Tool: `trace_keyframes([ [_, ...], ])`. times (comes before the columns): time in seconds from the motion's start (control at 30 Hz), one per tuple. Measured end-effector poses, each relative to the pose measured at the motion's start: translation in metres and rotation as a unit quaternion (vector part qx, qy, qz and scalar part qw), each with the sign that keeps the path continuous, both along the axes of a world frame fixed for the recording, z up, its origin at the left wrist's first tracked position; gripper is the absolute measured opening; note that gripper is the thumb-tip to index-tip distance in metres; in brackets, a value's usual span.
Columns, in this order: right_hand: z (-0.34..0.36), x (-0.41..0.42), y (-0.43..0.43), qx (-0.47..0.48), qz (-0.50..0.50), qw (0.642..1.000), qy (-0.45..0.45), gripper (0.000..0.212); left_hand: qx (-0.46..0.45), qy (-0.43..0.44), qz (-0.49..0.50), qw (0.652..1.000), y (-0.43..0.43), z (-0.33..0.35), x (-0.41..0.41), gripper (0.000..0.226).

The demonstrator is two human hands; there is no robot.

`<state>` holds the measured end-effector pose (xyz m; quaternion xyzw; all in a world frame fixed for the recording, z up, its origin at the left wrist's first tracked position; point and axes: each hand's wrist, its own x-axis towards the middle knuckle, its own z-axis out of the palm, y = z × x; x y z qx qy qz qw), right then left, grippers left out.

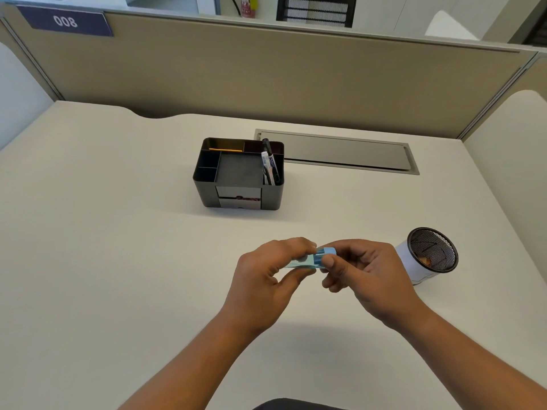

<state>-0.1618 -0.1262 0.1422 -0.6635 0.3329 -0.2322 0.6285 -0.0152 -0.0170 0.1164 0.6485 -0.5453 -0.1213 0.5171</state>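
Observation:
A small translucent blue box (313, 258) hangs just above the desk (118, 232), held between both hands. My left hand (266, 279) pinches its left end with thumb and fingers. My right hand (367, 273) pinches its right end, the thumb on the pale blue cap. What the box contains cannot be made out.
A black desk organiser (239, 173) stands behind the hands, with pens (269, 167) in its right compartment and a pencil at the back. A black mesh cup (429, 255) lies tipped at the right. A grey cable flap (340, 152) is set into the desk; partition walls (266, 69) enclose it.

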Motion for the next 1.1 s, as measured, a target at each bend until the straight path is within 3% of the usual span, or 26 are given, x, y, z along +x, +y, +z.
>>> trace_keyframes([
  [0.37, -0.009, 0.009, -0.002, -0.012, -0.014, 1.0, 0.02, 0.029, 0.008, -0.004, 0.004, 1.0, -0.003, -0.008, 0.002, 0.028],
  [0.6, -0.025, 0.016, -0.008, -0.033, -0.031, 0.999, 0.007, 0.03, 0.097, -0.136, 0.029, 0.985, -0.022, -0.004, 0.021, 0.031],
  [0.73, -0.057, 0.008, -0.013, -0.054, -0.028, 0.995, 0.073, 0.035, 0.107, -0.169, 0.055, 0.978, -0.038, 0.001, 0.052, 0.032],
  [0.9, -0.112, -0.016, -0.014, -0.1, 0.011, 0.979, 0.179, 0.008, 0.157, -0.143, 0.125, 0.969, -0.07, 0.002, 0.113, 0.035],
  [1.1, -0.133, -0.026, -0.011, -0.142, 0.008, 0.963, 0.227, 0.017, 0.229, -0.153, 0.158, 0.948, -0.102, -0.013, 0.169, 0.036],
])
